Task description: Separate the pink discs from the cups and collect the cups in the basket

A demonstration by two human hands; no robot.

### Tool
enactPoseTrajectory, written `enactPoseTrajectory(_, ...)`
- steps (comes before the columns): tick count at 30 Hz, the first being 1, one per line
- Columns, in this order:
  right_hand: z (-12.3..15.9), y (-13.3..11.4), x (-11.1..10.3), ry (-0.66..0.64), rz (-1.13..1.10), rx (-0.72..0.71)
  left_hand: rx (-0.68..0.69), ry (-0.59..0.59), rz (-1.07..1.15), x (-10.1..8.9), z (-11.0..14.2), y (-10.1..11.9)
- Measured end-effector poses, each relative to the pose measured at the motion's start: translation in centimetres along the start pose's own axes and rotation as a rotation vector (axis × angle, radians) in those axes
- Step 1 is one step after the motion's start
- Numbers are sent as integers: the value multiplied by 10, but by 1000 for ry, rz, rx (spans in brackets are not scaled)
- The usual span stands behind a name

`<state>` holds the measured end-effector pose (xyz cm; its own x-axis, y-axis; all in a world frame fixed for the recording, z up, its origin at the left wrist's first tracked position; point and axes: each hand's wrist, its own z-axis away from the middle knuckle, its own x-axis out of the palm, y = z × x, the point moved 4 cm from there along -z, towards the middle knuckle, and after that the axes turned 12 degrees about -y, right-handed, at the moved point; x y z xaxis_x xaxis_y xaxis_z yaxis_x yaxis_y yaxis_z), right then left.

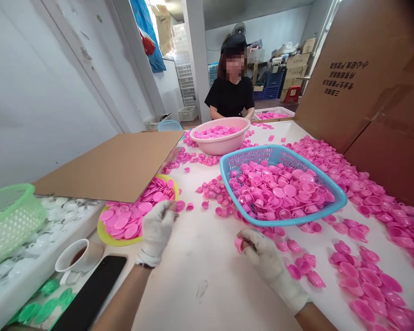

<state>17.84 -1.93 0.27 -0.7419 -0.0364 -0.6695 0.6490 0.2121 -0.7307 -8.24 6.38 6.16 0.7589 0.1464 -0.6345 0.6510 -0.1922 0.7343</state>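
My right hand [262, 255], in a white glove, pinches a small pink plastic cup [239, 245] just above the white tabletop [189, 266]. My left hand [158, 230], gloved too, is closed at the right side of a yellow basket [105, 236] filled with flat pink discs [124, 220]; whatever its fingers may hold is hidden. Beyond my right hand stands a blue basket [283, 224] heaped with pink cups and discs. Loose pink cups [303, 266] lie to the right of that hand.
A co-worker [231, 94] sits across the table behind a pink basin [221, 146] of pink pieces. Cardboard [113, 161] partly covers the yellow basket. At left are a phone [93, 289], a mug [89, 257] and a green basket [17, 216]. A large carton [372, 82] borders the right.
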Motion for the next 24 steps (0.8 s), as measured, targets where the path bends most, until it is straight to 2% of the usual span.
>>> enactPoseTrajectory(2,0,-10,2,-13,-124,23,-23,-185,208,34,21,19)
enactPoseTrajectory(4,2,-16,3,27,-201,43,-34,-349,395,65,43,38)
enactPoseTrajectory(6,6,-17,3,72,-212,48,-15,-443,471,87,61,52)
enactPoseTrajectory(8,10,-14,2,105,-191,43,16,-481,490,99,72,59)
enactPoseTrajectory(15,15,-8,2,134,-52,-12,47,-583,631,108,82,52)
enactPoseTrajectory(18,16,-12,4,139,7,-54,50,-572,632,108,82,49)
enactPoseTrajectory(24,16,-15,4,160,-116,-103,116,-560,529,103,83,51)
